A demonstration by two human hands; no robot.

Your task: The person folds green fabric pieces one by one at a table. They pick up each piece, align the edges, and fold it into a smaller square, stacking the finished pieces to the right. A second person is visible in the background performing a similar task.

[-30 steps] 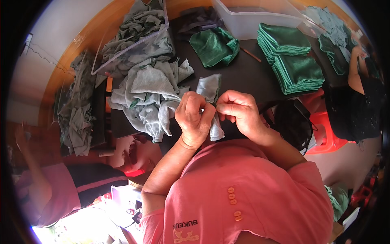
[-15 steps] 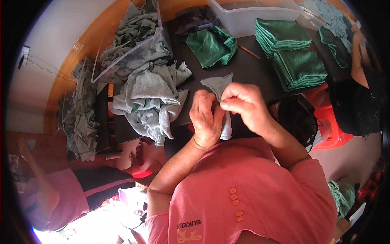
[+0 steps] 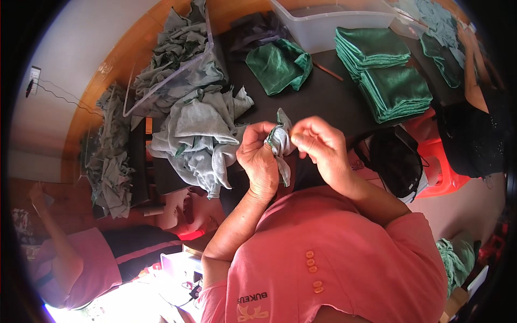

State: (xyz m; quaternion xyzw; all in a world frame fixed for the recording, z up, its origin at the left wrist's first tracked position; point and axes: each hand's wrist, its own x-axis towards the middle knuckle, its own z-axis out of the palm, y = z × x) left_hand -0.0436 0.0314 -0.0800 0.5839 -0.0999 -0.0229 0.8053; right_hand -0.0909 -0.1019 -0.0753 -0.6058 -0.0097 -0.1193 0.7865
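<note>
Cloth: a small grey-green cloth (image 3: 281,144) is held above the dark table (image 3: 328,105), pinched between both hands, close to the chest.
Left hand: the left hand (image 3: 260,161) is clenched around the cloth's lower part.
Right hand: the right hand (image 3: 318,142) is closed on the cloth's upper edge, apparently by the fingertips.
Containers: a clear plastic bin (image 3: 328,24) is set at the table's far edge.
Surroundings: a heap of grey cloths (image 3: 199,140) is piled just left of the hands; a crumpled green cloth (image 3: 280,64) and two stacks of folded green cloths (image 3: 385,72) are laid beyond.
</note>
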